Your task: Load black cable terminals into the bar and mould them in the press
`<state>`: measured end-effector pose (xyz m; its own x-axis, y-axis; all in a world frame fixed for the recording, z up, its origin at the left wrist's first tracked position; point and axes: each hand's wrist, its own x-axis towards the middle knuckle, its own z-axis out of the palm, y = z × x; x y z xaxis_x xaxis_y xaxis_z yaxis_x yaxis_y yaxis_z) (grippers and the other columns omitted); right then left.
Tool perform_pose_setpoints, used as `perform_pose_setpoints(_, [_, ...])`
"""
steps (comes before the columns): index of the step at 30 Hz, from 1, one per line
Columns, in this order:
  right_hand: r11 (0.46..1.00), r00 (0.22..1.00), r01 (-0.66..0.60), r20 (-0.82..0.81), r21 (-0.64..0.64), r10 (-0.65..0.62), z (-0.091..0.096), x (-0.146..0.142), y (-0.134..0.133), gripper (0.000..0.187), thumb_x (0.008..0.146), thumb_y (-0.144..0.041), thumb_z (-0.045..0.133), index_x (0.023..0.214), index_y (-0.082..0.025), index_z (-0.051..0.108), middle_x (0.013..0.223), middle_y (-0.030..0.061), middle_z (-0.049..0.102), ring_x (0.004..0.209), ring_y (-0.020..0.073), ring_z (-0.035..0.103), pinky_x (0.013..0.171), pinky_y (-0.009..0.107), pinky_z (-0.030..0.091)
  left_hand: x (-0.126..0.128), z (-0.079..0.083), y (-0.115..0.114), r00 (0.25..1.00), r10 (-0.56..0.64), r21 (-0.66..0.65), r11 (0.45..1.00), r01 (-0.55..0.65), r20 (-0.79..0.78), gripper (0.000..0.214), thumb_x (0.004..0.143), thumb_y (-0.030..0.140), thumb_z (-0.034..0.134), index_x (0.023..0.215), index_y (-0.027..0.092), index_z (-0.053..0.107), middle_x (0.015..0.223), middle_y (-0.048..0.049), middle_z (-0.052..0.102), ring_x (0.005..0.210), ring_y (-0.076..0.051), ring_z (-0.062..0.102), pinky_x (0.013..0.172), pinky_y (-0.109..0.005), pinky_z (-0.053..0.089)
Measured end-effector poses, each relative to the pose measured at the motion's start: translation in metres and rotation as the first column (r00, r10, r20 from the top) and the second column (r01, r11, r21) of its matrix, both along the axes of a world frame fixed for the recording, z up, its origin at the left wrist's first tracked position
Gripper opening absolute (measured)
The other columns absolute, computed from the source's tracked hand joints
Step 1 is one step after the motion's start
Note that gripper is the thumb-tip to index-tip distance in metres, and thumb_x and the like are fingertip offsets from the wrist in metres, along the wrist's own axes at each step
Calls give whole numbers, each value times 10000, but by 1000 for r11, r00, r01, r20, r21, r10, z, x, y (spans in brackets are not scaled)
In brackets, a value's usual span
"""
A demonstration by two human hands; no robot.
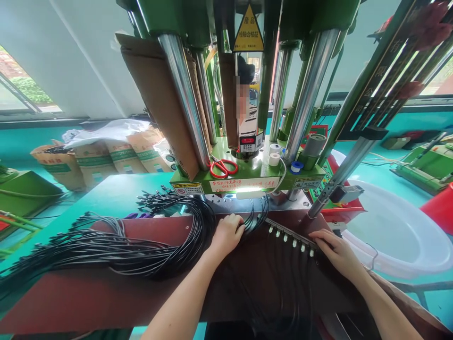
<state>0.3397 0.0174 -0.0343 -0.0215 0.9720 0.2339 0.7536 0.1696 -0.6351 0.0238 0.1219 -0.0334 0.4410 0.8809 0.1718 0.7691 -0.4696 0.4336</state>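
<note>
Near the middle of the brown work board, my left hand is curled closed beside the black cables that come out from under the machine. Those cables run in behind its fingers. To the right lies a narrow metal strip with several pale connectors along its front side. Thin black leads hang from the connectors toward me. At the strip's right end, my right hand pinches it between thumb and fingers. Left of my left hand, a thick bundle of black cables curves across the board.
A green press with chrome columns stands right ahead, its lamp lit. Red-handled scissors and a blue-and-white tape roll sit on its ledge. A big white tub is at right; paper sacks stand at back left.
</note>
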Motion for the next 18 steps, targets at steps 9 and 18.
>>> perform_pose_setpoints(9, [1000,1000,16,23,-3,-16,1,0,0,229,854,-332,398,875,-235,604,882,38,645,817,208,605,737,334,482,0,1,-1,1000,-4,-16,1000,3,-8,97,824,253,466,850,205,547,846,-14,593,806,-172,532,708,-293,345])
perform_pose_setpoints(18, [1000,1000,2,9,12,-2,2,-2,0,232,854,-326,402,874,-221,608,859,44,638,800,200,600,720,324,478,0,3,-2,1000,-12,-25,1000,12,-5,109,821,249,454,853,204,548,829,-17,585,810,-178,534,710,-299,349])
